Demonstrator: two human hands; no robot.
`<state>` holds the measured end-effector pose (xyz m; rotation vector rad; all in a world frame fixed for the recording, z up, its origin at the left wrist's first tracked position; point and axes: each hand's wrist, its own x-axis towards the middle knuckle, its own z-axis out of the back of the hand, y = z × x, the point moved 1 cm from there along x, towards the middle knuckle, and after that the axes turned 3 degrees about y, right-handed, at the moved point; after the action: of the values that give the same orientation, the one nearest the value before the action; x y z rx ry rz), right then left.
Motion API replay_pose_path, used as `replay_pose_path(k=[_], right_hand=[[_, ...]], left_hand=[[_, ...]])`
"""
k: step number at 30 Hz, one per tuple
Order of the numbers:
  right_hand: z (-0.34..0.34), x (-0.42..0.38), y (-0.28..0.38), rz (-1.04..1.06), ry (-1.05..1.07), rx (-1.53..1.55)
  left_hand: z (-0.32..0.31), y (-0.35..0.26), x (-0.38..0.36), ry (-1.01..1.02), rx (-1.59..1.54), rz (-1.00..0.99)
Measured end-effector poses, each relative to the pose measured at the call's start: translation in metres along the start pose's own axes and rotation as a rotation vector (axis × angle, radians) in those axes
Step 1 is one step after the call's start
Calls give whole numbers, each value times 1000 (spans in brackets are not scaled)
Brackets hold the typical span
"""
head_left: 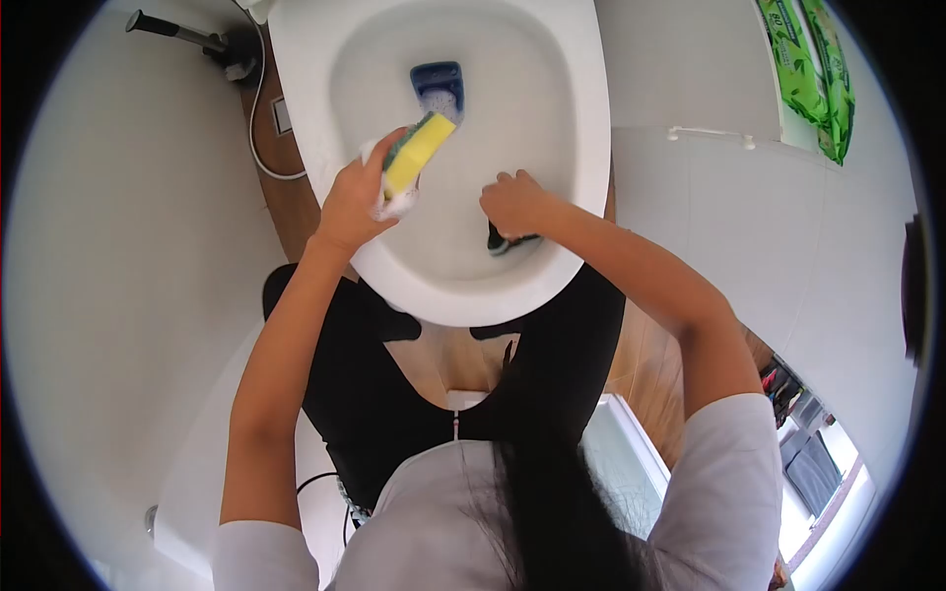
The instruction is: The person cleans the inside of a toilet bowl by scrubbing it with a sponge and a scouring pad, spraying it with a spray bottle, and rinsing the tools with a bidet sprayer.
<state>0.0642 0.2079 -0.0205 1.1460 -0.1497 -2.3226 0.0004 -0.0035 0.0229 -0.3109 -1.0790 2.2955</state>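
Observation:
My left hand [353, 205] grips a yellow sponge [422, 150] with a dark green scouring side, over the left part of the toilet bowl [345, 59]. White foam clings to the fingers and around the sponge. Inside the bowl, near its front right wall, my right hand [516, 202] is closed around a dark scrub brush [498, 239] with a pale edge; the fingers hide much of it. Deep in the bowl the drain opening [437, 74] looks dark blue, with foam at its lower edge.
A black-handled toilet brush [168, 28] stands at the upper left, beside a white hose [254, 143]. Green wipes packs [803, 69] lie at the upper right above a white holder [709, 134]. My black-trousered legs [562, 345] straddle the bowl's front; long dark hair hangs below.

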Motion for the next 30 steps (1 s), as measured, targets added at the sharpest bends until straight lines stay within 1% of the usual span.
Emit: replay_pose_path(k=[1, 3, 4, 5, 6, 7, 8, 9, 11, 12, 13, 15, 17, 18, 19, 20, 21, 23, 24, 25, 27, 28, 30], right_hand=[[-8, 1, 0, 8, 7, 20], [-25, 17, 28, 153, 86, 597], [-24, 18, 44, 14, -103, 529], [-22, 24, 50, 26, -88, 533], [-21, 28, 56, -11, -179, 711], [-19, 30, 58, -51, -276, 882], [-11, 18, 55, -12, -142, 894], [-7, 6, 45, -13, -135, 892], [-2, -10, 28, -67, 153, 46], [2, -8, 27, -63, 152, 45], [6, -8, 26, -77, 197, 73], [4, -4, 37, -86, 253, 100], [-7, 7, 61, -66, 29, 316], [-8, 19, 66, -70, 32, 313], [-8, 34, 68, -124, -119, 603], [-3, 40, 68, -175, -275, 893], [-4, 38, 67, -171, -271, 892], [-8, 23, 63, -112, -125, 796], [-18, 10, 59, -166, -91, 699], [-20, 2, 58, -176, -93, 704], [-22, -1, 55, -159, -166, 463], [-21, 12, 55, -159, -173, 466], [-16, 45, 58, -374, -554, 684]], left_hand=[[-6, -4, 2, 18, 67, -20], [-9, -5, 5, 16, 100, -14], [-10, -6, 9, -18, 135, -87], [-10, -9, 7, -50, 167, -152], [-9, -9, 4, -35, 164, -138], [-8, -9, 4, 52, 211, -144], [-9, -8, 4, 129, 257, -154], [-12, -9, 0, 127, 252, -149], [-19, -8, -12, 238, 223, -137], [-21, -5, -18, 264, 278, -104], [-20, -6, -18, 261, 280, -98], [-16, -11, -18, 147, 210, -70], [-14, -14, -18, 125, 194, -69], [-13, -16, -16, 109, 178, -79], [-15, -17, -16, 109, 174, -80], [-16, -15, -17, 158, 217, 20], [-18, -12, -19, 205, 261, 123], [-13, -14, -18, 221, 234, 92], [-12, -14, -16, 232, 209, 56], [-12, -17, -16, 238, 204, 47], [-14, -18, -15, 269, 253, 149], [-17, -15, -15, 270, 259, 144], [-20, -11, -16, 53, 168, -61]])
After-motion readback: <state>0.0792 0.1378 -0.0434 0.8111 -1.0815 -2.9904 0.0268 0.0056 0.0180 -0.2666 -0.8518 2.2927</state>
